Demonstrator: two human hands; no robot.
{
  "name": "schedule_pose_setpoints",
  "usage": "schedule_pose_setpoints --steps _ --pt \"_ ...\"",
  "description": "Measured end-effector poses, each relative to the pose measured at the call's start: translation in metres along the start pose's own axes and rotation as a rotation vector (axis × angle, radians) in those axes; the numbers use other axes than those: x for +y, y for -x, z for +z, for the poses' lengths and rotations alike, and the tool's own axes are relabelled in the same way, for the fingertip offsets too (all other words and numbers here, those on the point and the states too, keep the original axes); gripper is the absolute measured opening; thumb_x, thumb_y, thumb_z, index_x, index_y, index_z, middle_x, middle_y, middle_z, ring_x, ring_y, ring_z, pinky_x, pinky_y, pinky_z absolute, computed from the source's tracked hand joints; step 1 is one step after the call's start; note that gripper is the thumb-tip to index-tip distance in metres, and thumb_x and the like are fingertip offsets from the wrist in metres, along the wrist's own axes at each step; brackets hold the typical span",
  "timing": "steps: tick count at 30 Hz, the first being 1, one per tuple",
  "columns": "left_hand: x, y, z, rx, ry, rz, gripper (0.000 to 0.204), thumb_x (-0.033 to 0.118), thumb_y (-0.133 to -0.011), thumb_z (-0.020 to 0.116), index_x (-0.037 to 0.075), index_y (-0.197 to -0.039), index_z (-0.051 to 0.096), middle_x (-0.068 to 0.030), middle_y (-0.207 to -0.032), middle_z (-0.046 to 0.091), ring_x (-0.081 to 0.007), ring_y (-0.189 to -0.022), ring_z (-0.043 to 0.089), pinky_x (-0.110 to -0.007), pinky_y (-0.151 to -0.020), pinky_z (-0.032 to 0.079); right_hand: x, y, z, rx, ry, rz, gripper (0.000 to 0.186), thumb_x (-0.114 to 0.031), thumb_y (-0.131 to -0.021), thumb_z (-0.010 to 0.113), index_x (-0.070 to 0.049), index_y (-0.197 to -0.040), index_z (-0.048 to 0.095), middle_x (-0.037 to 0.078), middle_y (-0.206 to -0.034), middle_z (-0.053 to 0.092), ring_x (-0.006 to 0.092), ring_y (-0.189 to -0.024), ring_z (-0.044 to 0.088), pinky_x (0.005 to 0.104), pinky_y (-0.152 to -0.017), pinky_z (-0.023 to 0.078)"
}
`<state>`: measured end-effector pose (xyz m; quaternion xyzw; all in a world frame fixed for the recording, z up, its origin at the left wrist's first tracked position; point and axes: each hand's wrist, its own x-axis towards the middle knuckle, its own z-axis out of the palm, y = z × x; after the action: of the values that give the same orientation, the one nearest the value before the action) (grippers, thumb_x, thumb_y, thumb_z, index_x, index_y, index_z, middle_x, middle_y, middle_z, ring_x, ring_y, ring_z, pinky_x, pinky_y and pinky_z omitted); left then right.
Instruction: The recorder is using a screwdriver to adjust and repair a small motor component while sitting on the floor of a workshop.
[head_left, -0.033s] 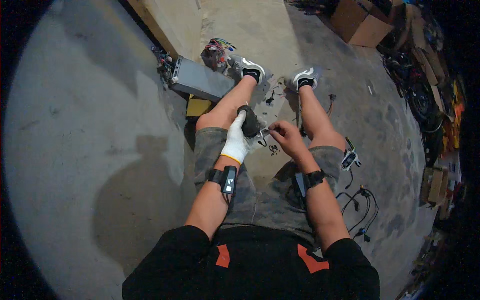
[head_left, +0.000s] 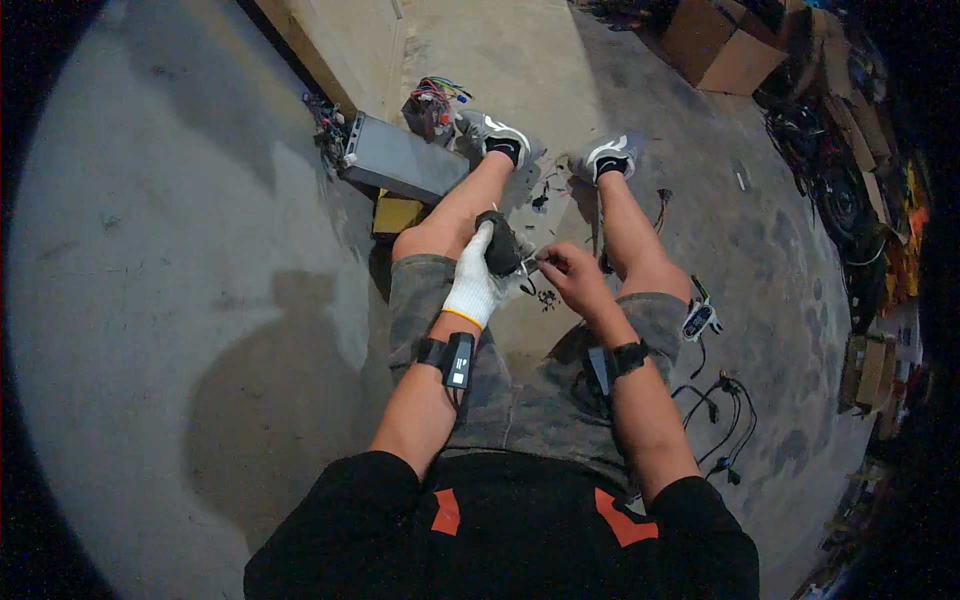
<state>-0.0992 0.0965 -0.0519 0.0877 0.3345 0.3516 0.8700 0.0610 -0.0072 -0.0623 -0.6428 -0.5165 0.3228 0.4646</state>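
Note:
A white knit glove covers my left hand (head_left: 472,284), whose fingers are wrapped round a dark, rounded part (head_left: 499,246) between my knees. Short leads come out of the part's right side, and a dark wire (head_left: 528,285) curls below them. Close beside it, my bare right hand (head_left: 578,278) has thumb and forefinger pinched at the end of a thin lead; what exactly sits between the fingertips is too small to make out. On the floor beneath lie several small dark bits (head_left: 547,299).
A grey metal case (head_left: 408,158) leans beside my left leg, over a yellow box (head_left: 396,214). Coloured wires (head_left: 432,103) are heaped behind it. Right of my right leg lie a white and black device (head_left: 699,319) and black cables (head_left: 738,405). A cardboard box (head_left: 722,48) stands far right.

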Motion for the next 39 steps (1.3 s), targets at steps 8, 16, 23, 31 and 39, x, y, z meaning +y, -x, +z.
schedule_pose_setpoints --steps 8,16,23,31,39 --pt "-0.005 -0.011 -0.011 0.113 -0.038 0.027 0.038 0.042 -0.096 0.058 0.007 -0.112 0.056 -0.0140 -0.095 0.065 -0.0347 -0.084 0.067 -0.053 -0.076 0.055 -0.005 0.002 0.000 0.067 -0.129 0.085 0.019 -0.008 -0.086 0.071 -0.001 -0.103 0.070 0.006 -0.090 0.070 0.0113 -0.076 0.063 0.0259 -0.071 0.051" --pt "-0.014 -0.013 -0.012 0.141 -0.112 0.075 0.034 0.041 -0.095 0.062 0.009 -0.108 0.058 -0.0097 -0.093 0.065 -0.0295 -0.080 0.067 -0.045 -0.071 0.056 -0.005 0.004 0.003 0.016 -0.151 0.006 0.017 -0.006 -0.084 0.071 0.000 -0.099 0.071 0.005 -0.086 0.070 0.0101 -0.076 0.062 0.0261 -0.069 0.051" --pt "-0.020 -0.025 -0.023 0.209 -0.127 0.034 0.032 0.039 -0.091 0.068 0.011 -0.105 0.060 -0.0052 -0.092 0.064 -0.0223 -0.076 0.064 -0.039 -0.070 0.055 -0.028 0.007 0.004 -0.048 -0.013 -0.080 0.016 -0.004 -0.083 0.072 -0.001 -0.099 0.071 0.002 -0.089 0.067 0.0076 -0.074 0.058 0.0236 -0.066 0.048" --pt "-0.028 -0.038 -0.034 0.293 -0.157 0.105 0.033 0.035 -0.090 0.068 0.008 -0.106 0.059 -0.0050 -0.091 0.064 -0.0212 -0.076 0.063 -0.038 -0.070 0.055 -0.026 0.005 0.010 -0.109 0.057 -0.177 0.018 -0.004 -0.086 0.070 -0.001 -0.104 0.069 0.004 -0.089 0.066 0.0079 -0.072 0.056 0.0255 -0.063 0.047" --pt "-0.027 -0.031 -0.025 0.220 -0.140 0.278 0.032 0.031 -0.095 0.063 0.004 -0.113 0.058 -0.0092 -0.103 0.064 -0.0234 -0.090 0.064 -0.038 -0.081 0.053 -0.010 0.006 0.019 -0.029 -0.035 0.023 0.018 -0.007 -0.089 0.068 0.000 -0.106 0.067 0.007 -0.082 0.065 0.0114 -0.068 0.058 0.0267 -0.061 0.047"
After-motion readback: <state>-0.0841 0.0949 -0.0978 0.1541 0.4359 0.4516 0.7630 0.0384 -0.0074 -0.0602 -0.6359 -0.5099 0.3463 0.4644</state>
